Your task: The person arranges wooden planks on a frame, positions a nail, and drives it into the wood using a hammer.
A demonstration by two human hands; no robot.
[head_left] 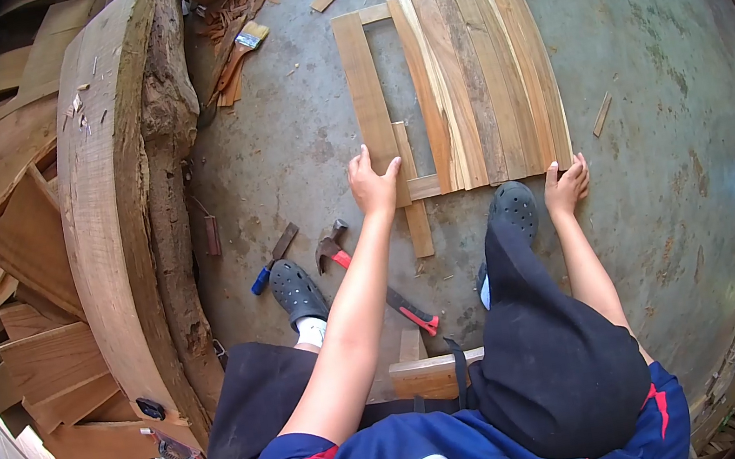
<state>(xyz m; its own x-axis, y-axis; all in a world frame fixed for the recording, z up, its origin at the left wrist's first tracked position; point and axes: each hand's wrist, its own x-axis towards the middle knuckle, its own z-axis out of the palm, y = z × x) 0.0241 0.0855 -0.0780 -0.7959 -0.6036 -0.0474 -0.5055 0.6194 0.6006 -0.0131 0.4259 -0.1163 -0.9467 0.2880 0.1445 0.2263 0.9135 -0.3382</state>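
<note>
One plank (360,71) is held by the left hand (374,185); the right hand (567,186) grips a corner of the panel (481,87).

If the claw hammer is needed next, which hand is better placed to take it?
Probably the left hand: it is nearer the claw hammer, though touching the leftmost slat. The right hand is at the near right corner of the slatted panel, with the right clog between it and the hammer.
</note>
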